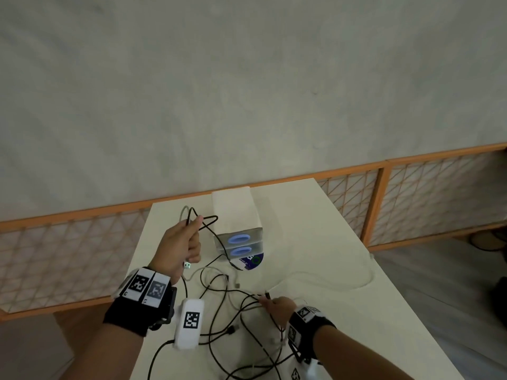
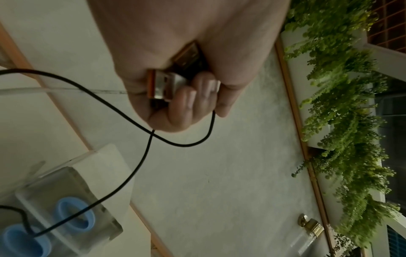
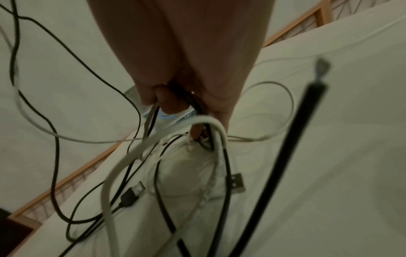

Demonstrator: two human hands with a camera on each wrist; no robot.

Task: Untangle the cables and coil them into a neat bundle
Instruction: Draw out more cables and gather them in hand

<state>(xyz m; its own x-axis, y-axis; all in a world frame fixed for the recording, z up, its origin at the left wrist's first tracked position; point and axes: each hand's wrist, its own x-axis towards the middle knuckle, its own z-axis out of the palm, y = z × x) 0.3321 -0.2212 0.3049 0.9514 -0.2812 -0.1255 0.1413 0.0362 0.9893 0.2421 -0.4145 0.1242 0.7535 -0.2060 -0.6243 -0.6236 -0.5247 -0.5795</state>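
Note:
A tangle of black and white cables (image 1: 233,303) lies on the white table (image 1: 329,242). My left hand (image 1: 182,242) is raised above the table's far left and grips folded loops of a black cable (image 1: 204,224), with a silver USB plug (image 2: 163,85) sticking out under its curled fingers (image 2: 191,102). My right hand (image 1: 277,307) is low at the tangle's right side, and its fingers (image 3: 167,102) pinch a bunch of black and white strands (image 3: 197,121). Loose USB plugs (image 3: 131,194) lie below it on the table.
A clear stand with two blue rings (image 1: 241,244) sits mid-table, with a white box (image 1: 233,207) behind it and a dark disc (image 1: 253,261) in front. A white tagged device (image 1: 189,323) lies near the front left. A wooden lattice fence (image 1: 411,198) runs behind.

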